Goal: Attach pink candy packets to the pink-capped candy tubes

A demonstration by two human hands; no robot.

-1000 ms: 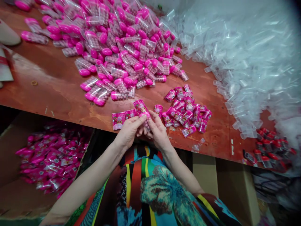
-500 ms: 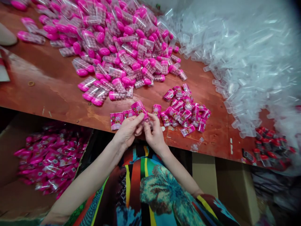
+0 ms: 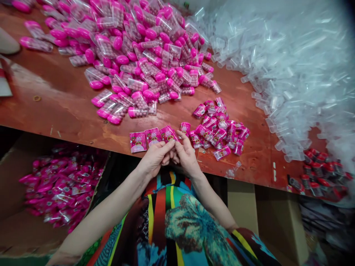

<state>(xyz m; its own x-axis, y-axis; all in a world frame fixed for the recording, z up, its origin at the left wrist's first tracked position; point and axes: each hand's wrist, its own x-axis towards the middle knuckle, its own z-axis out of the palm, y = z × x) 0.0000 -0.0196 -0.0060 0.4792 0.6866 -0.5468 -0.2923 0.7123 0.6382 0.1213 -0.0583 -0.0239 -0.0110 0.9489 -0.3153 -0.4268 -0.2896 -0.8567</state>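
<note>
Both hands meet at the table's near edge, thumbs and fingers drawn together. My left hand [image 3: 155,157] pinches at the lower edge of a pink printed label sleeve [image 3: 168,133]. Against the same sleeve's lower right corner, my right hand [image 3: 186,154] has its thumb bent in and its index finger raised. Anything else between the fingertips is hidden. Two more pink sleeves, one at the left [image 3: 138,142] and one in the middle [image 3: 153,136], lie flat beside it. Just past my right fingers sits a small pink wrapped tube [image 3: 185,128].
Pink-capped clear bottles of beads [image 3: 138,70] are heaped at the back. Pink labelled tubes [image 3: 219,129] lie to the right. Clear plastic tubes [image 3: 291,74] pile up far right, near red-capped small bottles [image 3: 318,171]. An open carton [image 3: 16,229] of pink packs stands below left.
The pink sleeve at my fingers has come down from a tilt to nearly level with the row. Both hands have dipped slightly, and my right index finger is more raised.
</note>
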